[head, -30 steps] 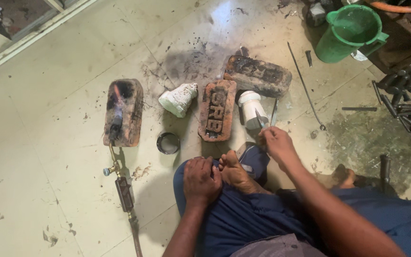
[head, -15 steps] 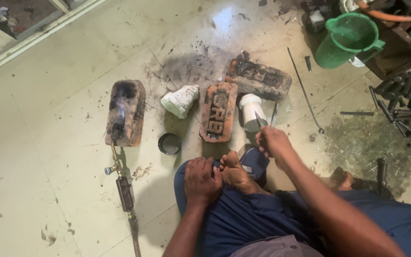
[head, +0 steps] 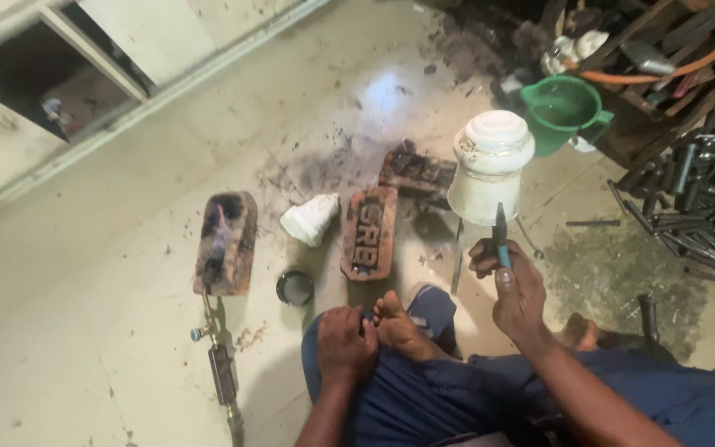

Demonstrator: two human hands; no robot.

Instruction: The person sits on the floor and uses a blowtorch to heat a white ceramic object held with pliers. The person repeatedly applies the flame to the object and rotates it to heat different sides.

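My right hand (head: pixel 516 290) is shut on a pair of pliers with teal handles (head: pixel 501 240). The pliers grip the bottom edge of a white cylindrical pot (head: pixel 490 165), which hangs lifted above the floor. My left hand (head: pixel 345 343) rests on my blue trouser leg, against my bare foot (head: pixel 399 324), and holds nothing I can see. A red brick with raised letters (head: pixel 370 232) lies just ahead of the foot.
A scorched brick (head: pixel 225 242) lies at the left, with a gas torch (head: pixel 223 364) below it. Near the middle are a white lump (head: pixel 310 218), a small round tin (head: pixel 295 287) and a third brick (head: pixel 415 171). A green jug (head: pixel 564 112) and piled metal rods (head: pixel 697 199) stand at the right.
My right hand reached the white pot beside the lettered brick and has raised it off the floor with the pliers. The left hand stayed on my leg.
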